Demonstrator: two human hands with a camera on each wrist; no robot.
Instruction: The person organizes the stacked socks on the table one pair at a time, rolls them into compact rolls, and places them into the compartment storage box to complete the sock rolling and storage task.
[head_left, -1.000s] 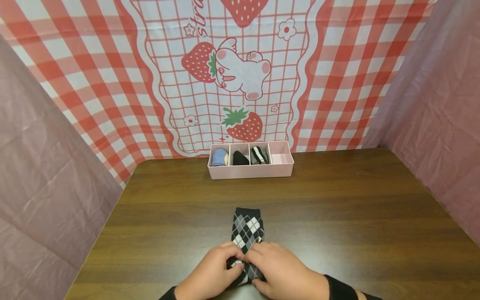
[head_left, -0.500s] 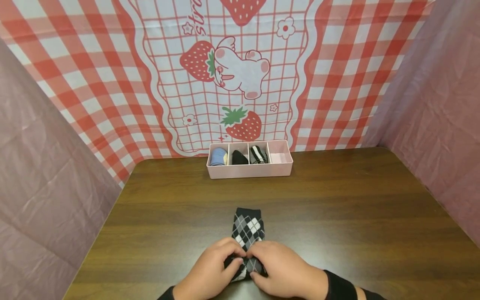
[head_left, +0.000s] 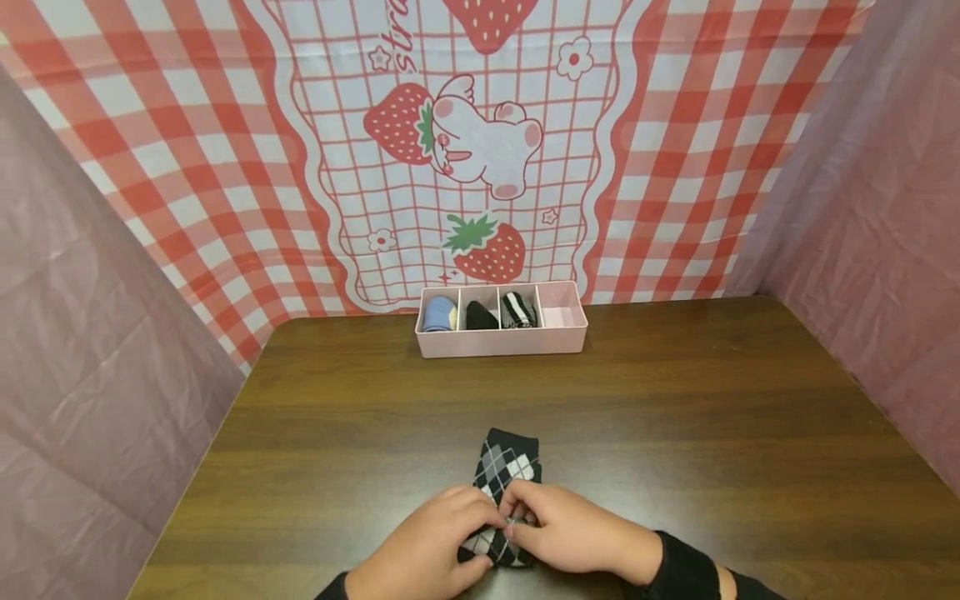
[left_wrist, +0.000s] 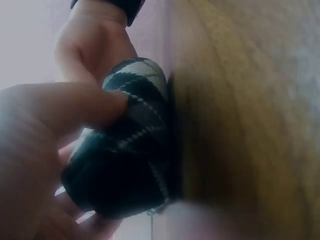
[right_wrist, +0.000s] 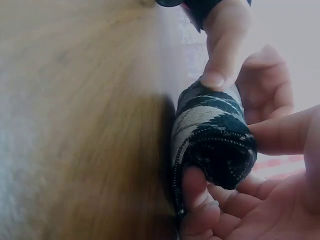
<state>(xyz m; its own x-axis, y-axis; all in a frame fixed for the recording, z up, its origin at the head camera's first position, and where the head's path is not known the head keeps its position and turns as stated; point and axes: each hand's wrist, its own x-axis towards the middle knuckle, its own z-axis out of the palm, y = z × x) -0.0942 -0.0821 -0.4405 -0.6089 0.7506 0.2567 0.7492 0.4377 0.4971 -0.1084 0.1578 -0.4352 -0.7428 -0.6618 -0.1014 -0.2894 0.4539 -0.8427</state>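
A black, grey and white argyle sock [head_left: 508, 463] lies on the table with its near end rolled up and its black cuff pointing away. My left hand [head_left: 431, 542] grips the left side of the roll, thumb on the near side. On the other side my right hand [head_left: 577, 527] pinches the roll's right end between thumb and curled fingers. In the right wrist view a fingertip [right_wrist: 194, 184] of that hand sits at the opening under the rolled sock [right_wrist: 210, 117]. The left wrist view shows my left thumb [left_wrist: 107, 107] pressed against the roll.
At the back of the table [head_left: 360, 400] stands a pink divided box [head_left: 502, 342]. Three of its compartments hold a blue rolled sock [head_left: 439, 315], a black one [head_left: 481, 317] and a striped one [head_left: 518, 311]; the rightmost is bare. A checked cloth [head_left: 690, 167] hangs behind.
The sock has turned slightly, its cuff end shifting right and a little nearer. My right hand has moved right and its fingers are now more curled at the roll's end.
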